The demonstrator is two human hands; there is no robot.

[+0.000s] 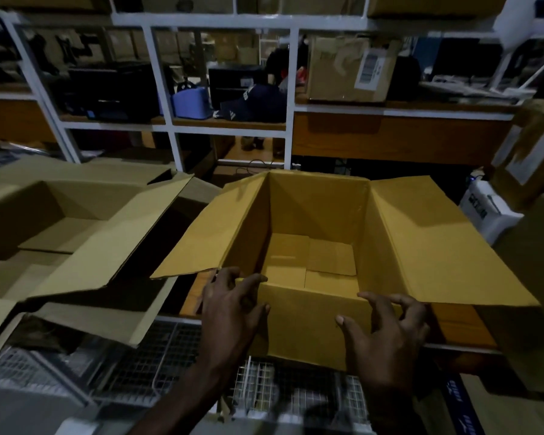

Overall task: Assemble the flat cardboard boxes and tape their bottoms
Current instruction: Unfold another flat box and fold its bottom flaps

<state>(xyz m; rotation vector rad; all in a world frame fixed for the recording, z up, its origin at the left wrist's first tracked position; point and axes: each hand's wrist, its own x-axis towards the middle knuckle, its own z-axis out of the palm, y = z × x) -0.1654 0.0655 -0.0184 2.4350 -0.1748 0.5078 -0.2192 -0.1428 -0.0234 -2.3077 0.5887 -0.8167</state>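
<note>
The open yellow-brown cardboard box [314,246] sits upright on the brown wooden table [462,328], right in front of the person. Its top flaps stick out to the left and right, and its near flap hangs down toward the person. The bottom flaps look folded shut inside, but I cannot tell if tape is under them.

The left hand [233,306] has its fingers curled over the near left corner of the box, so its grip is on the cardboard rim. The right hand [387,331] has spread, bent fingers close to the near flap (it may be touching, I cannot tell), and it does not hold anything.

What could go wrong? The box sits close to the table edge. A hard pull could slide it off onto the white wire basket [157,365] below. If the bottom has no tape, the flaps could pop open when the box is lifted.

A bigger pale brown cardboard box [76,221] sits open just to the left. Its long flap reaches toward the yellow-brown one, so turning the box could bump it. Behind is a white metal shelf rack [291,98] with a taped brown box [343,70] and a small blue plastic tub [190,103].
</note>
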